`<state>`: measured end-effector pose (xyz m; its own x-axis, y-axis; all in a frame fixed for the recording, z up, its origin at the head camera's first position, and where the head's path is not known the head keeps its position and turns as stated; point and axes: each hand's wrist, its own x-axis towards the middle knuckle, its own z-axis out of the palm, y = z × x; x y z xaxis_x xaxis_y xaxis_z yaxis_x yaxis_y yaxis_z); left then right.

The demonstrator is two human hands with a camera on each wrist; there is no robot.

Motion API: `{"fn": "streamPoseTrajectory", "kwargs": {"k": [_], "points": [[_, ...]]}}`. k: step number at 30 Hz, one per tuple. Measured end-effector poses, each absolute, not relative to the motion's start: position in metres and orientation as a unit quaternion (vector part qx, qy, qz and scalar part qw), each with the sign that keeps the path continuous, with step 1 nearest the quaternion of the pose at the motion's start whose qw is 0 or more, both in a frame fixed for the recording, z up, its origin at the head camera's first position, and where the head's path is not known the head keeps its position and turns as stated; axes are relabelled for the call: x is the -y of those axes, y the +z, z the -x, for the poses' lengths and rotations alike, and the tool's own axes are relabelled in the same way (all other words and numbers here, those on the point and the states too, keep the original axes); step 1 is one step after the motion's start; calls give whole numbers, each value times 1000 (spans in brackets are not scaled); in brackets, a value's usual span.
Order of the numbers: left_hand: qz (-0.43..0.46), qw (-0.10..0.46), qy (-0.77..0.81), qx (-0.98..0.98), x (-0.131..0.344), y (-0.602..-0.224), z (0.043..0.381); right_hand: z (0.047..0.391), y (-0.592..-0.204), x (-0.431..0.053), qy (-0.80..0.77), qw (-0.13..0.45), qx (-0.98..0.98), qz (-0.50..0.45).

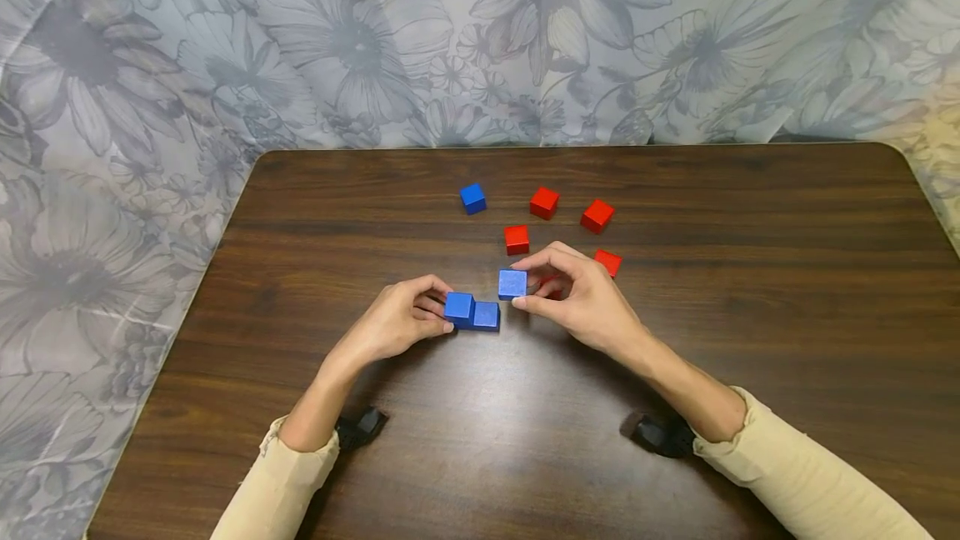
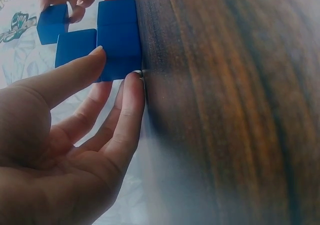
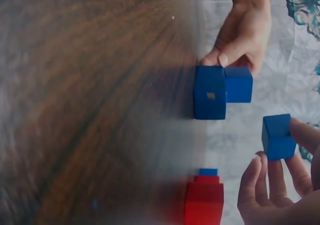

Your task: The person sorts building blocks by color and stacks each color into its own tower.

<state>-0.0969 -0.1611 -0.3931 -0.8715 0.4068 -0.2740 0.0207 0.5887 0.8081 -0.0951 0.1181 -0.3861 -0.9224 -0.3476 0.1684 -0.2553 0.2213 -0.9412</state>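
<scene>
My left hand (image 1: pixel 397 319) holds the left end of a small blue cube stack between thumb and fingers. Two blue cubes stand side by side on the table, the right one (image 1: pixel 487 317) showing its bare top. An upper blue cube (image 1: pixel 459 307) sits on the left one; the thumb tip lies across the seam in the left wrist view. Between thumb and fingertips, my right hand (image 1: pixel 581 298) pinches another blue cube (image 3: pixel 278 136), raised above the table and just right of the stack.
On the brown wooden table (image 1: pixel 337 215), a loose blue cube (image 1: pixel 472 198) lies behind the stack. Several red cubes (image 1: pixel 544 202) are scattered to its right, one partly hidden behind my right hand. A flowered cloth (image 1: pixel 360 48) hangs beyond the far edge.
</scene>
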Motion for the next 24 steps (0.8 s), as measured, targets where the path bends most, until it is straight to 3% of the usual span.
{"fn": "streamPoseTrajectory", "kwargs": {"k": [24], "points": [[-135, 217, 440, -861, 162, -392, 95, 90, -391, -97, -567, 86, -795, 195]]}}
